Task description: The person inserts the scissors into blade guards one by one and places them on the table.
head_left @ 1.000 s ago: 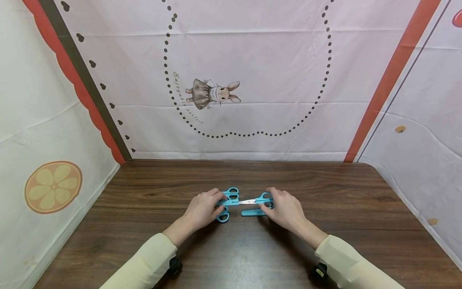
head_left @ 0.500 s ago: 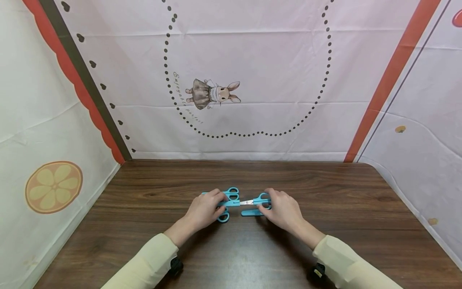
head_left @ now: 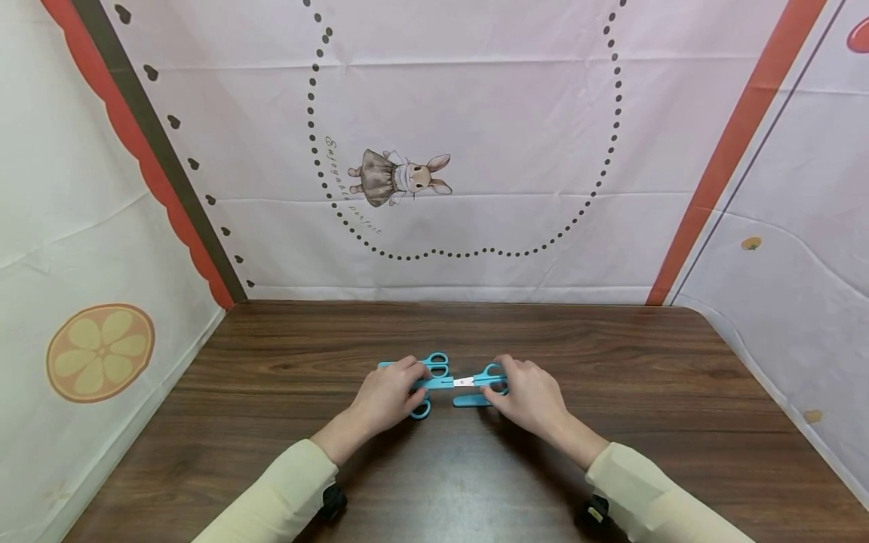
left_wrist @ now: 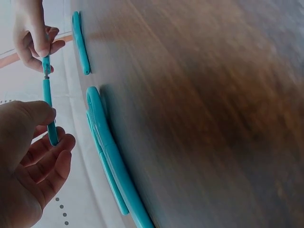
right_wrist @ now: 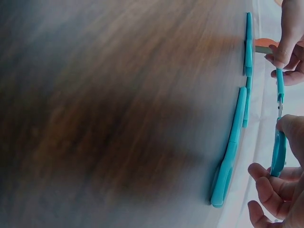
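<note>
Looking down from the head camera, both forearms in pale yellow sleeves reach forward over the dark wooden table (head_left: 611,362) and meet near its middle. The left hand (head_left: 385,394) lies knuckles up, fingers curled round a blue sheath (head_left: 426,381); the right hand (head_left: 531,394) mirrors it, fingers curled on the handle of the blue scissors (head_left: 490,375), and a short strip of bare blade shows in the gap between the two hands. A second pair of blue scissors (head_left: 434,363) lies on the table just beyond the left hand's fingertips, and another blue sheath (head_left: 470,400) lies just short of the right hand's thumb.

Over to the left wrist view: the left hand (left_wrist: 29,161) fills the near corner, thumb and bent fingers pinching the sheath (left_wrist: 49,114), lifted clear of the tabletop. Facing it, the right hand (left_wrist: 33,35) grips the far end of the same line. The second scissors (left_wrist: 111,161) lie flat beside the left hand, the spare sheath (left_wrist: 80,42) beside the right.

Right wrist view now: the right hand (right_wrist: 280,190) curls round the scissors handle (right_wrist: 278,152), off the table, the left hand (right_wrist: 289,40) pinching opposite
</note>
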Motion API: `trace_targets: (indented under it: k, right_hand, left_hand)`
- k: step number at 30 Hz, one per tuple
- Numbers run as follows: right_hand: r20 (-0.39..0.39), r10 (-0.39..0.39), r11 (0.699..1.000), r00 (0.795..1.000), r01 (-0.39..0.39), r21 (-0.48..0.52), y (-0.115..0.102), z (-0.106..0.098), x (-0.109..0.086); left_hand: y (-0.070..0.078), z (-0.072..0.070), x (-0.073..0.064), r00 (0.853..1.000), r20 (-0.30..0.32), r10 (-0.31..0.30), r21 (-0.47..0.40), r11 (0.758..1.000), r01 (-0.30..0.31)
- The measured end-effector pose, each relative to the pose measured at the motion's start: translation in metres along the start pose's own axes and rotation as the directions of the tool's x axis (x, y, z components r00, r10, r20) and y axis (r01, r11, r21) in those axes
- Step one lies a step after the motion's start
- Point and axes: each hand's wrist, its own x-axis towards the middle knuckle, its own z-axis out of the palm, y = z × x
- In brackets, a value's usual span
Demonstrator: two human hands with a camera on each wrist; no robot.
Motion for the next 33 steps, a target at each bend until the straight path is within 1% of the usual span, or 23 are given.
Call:
trace_targets:
  k: [8, 21, 29, 33]
  right_hand:
    - [0.007, 0.002, 1.000, 1.000, -0.002, 0.001, -0.0017, 0.0004, -0.0004]
    - [0.011, -0.008, 1.000, 1.000, 0.008, 0.009, -0.0015, 0.0023, 0.0004]
    - [0.009, -0.001, 1.000, 1.000, 0.001, 0.017, -0.0019, 0.0013, 0.0002]
    - [0.011, 0.004, 1.000, 1.000, -0.005, 0.023, -0.0022, 0.0016, -0.0002]
  left_hand:
    - [0.0010, 0.0011, 0.0003, 1.000, 0.021, -0.011, -0.003, 1.000, 0.011]
    - [0.0037, 0.0026, 0.0017, 1.000, -0.010, 0.027, 0.019, 0.999, -0.027]
    - [0.0048, 0.0050, 0.0023, 1.000, -0.012, 0.022, 0.010, 1.000, -0.022]
    - [0.0042, 0.0079, 0.0018, 0.999, -0.033, 0.028, 0.010, 1.000, -0.027]
